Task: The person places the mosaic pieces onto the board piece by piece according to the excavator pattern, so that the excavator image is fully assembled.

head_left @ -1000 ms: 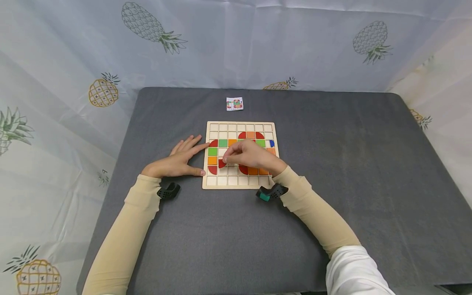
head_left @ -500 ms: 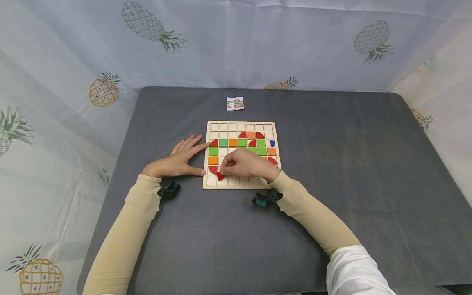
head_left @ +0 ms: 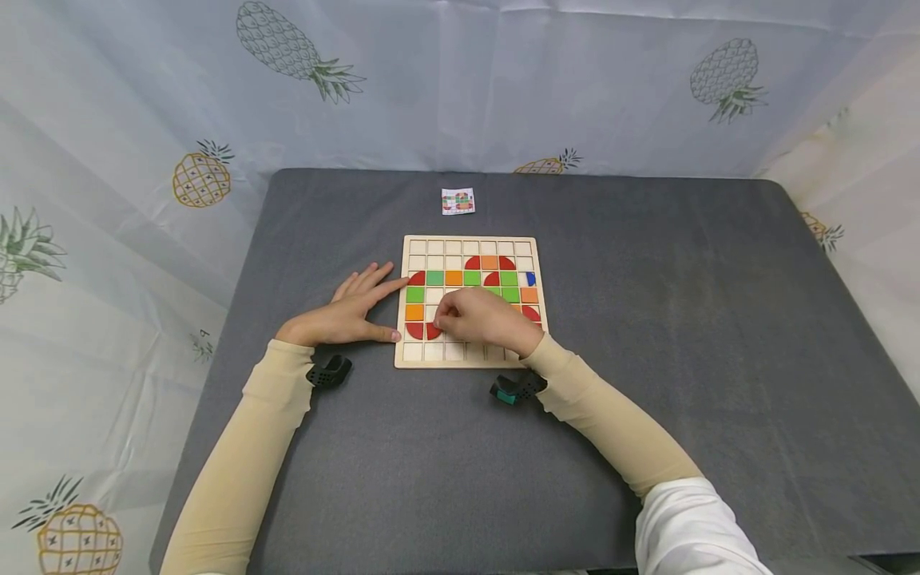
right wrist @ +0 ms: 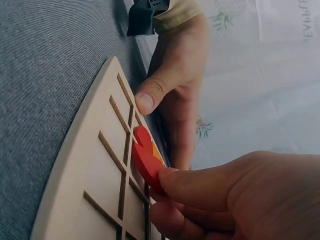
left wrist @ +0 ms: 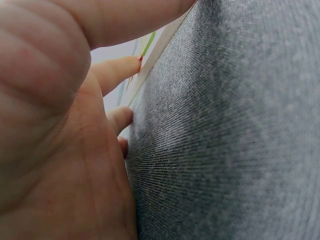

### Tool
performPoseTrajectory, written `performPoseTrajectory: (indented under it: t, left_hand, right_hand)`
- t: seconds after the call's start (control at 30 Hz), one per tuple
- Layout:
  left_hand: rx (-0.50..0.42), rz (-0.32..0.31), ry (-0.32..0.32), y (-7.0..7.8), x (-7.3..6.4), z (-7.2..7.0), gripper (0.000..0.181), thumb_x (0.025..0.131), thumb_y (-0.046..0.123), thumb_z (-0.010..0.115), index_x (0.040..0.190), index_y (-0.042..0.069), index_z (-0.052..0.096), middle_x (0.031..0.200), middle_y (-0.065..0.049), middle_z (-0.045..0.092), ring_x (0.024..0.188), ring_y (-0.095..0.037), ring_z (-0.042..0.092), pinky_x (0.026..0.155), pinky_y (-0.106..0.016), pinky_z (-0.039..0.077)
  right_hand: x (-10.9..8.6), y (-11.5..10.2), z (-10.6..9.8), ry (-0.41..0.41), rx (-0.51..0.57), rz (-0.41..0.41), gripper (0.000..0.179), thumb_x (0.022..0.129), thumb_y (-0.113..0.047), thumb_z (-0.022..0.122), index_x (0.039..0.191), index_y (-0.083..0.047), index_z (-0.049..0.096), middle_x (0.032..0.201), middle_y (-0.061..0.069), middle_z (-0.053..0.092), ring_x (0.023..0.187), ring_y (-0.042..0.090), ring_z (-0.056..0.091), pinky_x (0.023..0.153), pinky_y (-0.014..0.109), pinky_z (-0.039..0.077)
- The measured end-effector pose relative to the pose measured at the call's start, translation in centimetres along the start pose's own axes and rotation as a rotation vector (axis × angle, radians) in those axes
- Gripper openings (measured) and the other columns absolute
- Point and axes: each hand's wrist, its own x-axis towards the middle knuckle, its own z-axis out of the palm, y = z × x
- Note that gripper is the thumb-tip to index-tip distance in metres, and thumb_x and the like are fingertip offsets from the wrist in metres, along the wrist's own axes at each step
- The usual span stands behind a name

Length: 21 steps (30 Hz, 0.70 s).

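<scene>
A square wooden grid board point(head_left: 446, 365) lies on the table with coloured tiles set in some of its cells. My right hand point(head_left: 485, 318) pinches a red quarter-round tile point(head_left: 431, 331) between thumb and fingers. That tile point(right wrist: 148, 167) sits at a lower-left cell, beside another red rounded tile point(head_left: 414, 331); in the right wrist view it looks slightly raised. My left hand point(head_left: 341, 319) rests spread at the board's left side, thumb and index finger touching its edge. In the left wrist view its fingers point(left wrist: 117, 72) reach along the board's rim. Cells under my right hand are hidden.
A small printed card point(head_left: 458, 201) with a coloured pattern lies behind the board. Green, orange and red tiles fill several cells, and a blue piece point(head_left: 530, 279) sits near the right edge. Grey cloth point(head_left: 683, 319) covers the table; a pineapple-print curtain point(head_left: 460, 88) hangs behind.
My right hand moved the red tile toward me, over the bottom row, then slightly back into the cell beside the other red tile. It was turned on the way. My left hand stayed put.
</scene>
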Motion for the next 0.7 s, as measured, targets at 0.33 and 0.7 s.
performPoseTrajectory:
  t: [0.33,0.7]
  left_hand:
    - [-0.003,0.008,0.001,0.3,0.0,-0.1,0.093,0.088,0.04,0.078,0.162,0.02,0.026,0.172,-0.015,0.001,0.159,-0.036,-0.009,0.126,-0.058,-0.008]
    - [0.0,-0.002,-0.004,0.3,0.0,-0.1,0.094,0.087,0.039,0.079,0.162,0.022,0.026,0.172,-0.013,0.0,0.159,-0.035,-0.01,0.126,-0.058,-0.008]
  right_hand:
    - [-0.1,-0.5,0.4,0.046,-0.086,-0.009,0.013,0.097,-0.025,0.068,0.089,-0.016,0.074,0.077,-0.005,0.068,0.066,0.012,0.055,0.058,0.024,0.041]
    - [-0.1,-0.7,1.1,0.097,-0.181,-0.071,0.01,0.099,-0.019,0.065,0.094,-0.014,0.072,0.077,-0.004,0.066,0.068,0.013,0.055,0.061,0.024,0.042]
